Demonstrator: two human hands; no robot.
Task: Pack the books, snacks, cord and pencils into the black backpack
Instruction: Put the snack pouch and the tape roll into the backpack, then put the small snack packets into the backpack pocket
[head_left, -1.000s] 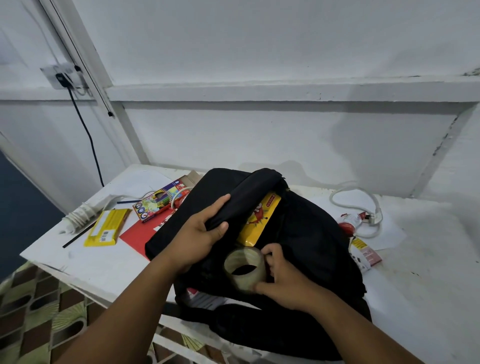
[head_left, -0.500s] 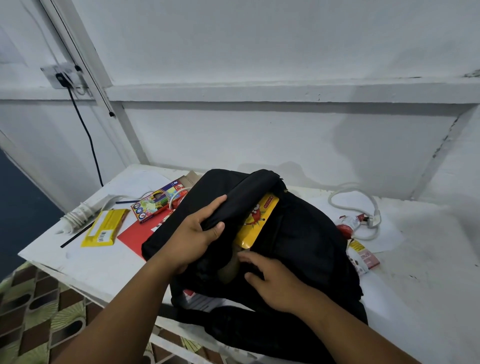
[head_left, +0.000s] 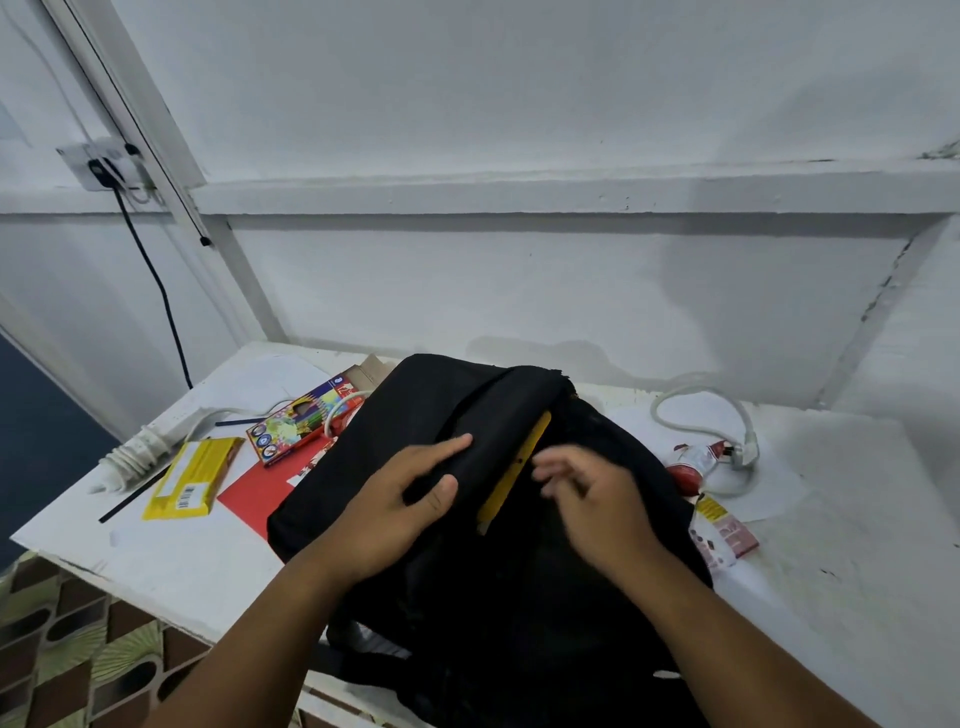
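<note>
Tape roll gone from view, my right hand (head_left: 589, 499) now out of the black fabric backpack (head_left: 597, 519) on white table (head_left: 857, 571), empty, fingers loose. Left hand (head_left: 402, 501) grips the opening flap; yellow packet (head_left: 511, 475) inside.

Both bare forearms reach forward from the lower edge of the view. The left hand (head_left: 402, 499) lies palm down, its fingers extended on top and its thumb tucked beneath in a pinching grip. The right hand (head_left: 592, 493), blurred, hovers with fingers loosely curled and holding nothing.
</note>
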